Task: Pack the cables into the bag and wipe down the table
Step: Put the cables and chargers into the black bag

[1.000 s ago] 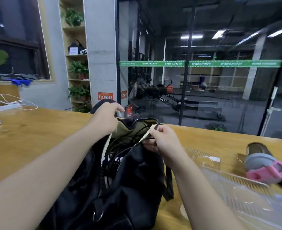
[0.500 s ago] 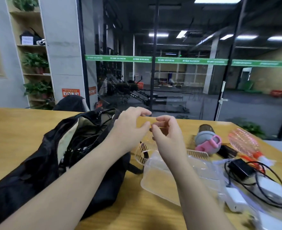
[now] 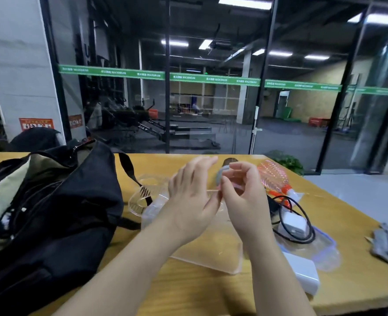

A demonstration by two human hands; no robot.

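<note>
Both hands now off bag

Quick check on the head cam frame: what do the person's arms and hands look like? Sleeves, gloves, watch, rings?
Both forearms are bare right up to the frame's lower edge: no sleeves in view. The left hand and right hand wear no gloves, and no watch, bracelet or ring is visible on the sides shown. Motion blur softens the fingers, so nails and fine marks can't be read. No cables or straps on either arm.
</note>
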